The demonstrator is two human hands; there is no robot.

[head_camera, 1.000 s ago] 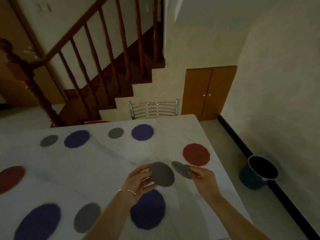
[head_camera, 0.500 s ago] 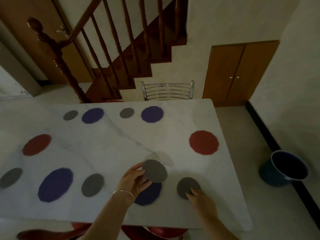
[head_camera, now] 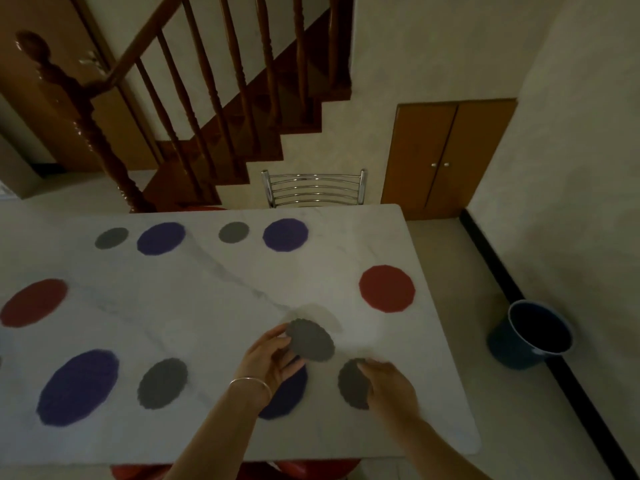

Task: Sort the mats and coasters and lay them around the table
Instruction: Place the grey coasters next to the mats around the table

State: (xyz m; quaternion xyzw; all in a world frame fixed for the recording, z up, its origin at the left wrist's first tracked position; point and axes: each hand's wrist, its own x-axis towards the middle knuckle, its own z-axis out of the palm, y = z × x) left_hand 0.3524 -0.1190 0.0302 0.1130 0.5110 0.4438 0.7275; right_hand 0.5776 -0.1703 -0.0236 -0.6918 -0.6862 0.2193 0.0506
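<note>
My left hand [head_camera: 268, 360] holds a grey coaster [head_camera: 310, 339] a little above the white marble table [head_camera: 214, 292]. My right hand [head_camera: 389, 384] rests flat on a second grey coaster [head_camera: 353, 382] that lies on the table near the front right. Under my left hand lies a blue mat [head_camera: 287, 393], partly hidden. Further mats and coasters lie around the table: a red mat [head_camera: 387, 288] at the right, a blue mat [head_camera: 285, 234] and grey coaster [head_camera: 234, 232] at the back, a blue mat [head_camera: 79, 386] and grey coaster [head_camera: 162, 382] at the front left.
Another blue mat [head_camera: 160, 238] and grey coaster [head_camera: 111, 237] lie at the back left, a red mat [head_camera: 33, 302] at the left edge. A metal chair [head_camera: 313, 188] stands behind the table. A blue bucket [head_camera: 530, 336] sits on the floor at right. Red stools [head_camera: 311, 469] show under the front edge.
My right hand has laid its grey coaster down on the table to the right of the front blue mat. My left hand still holds the other coaster; the view shifted back.
</note>
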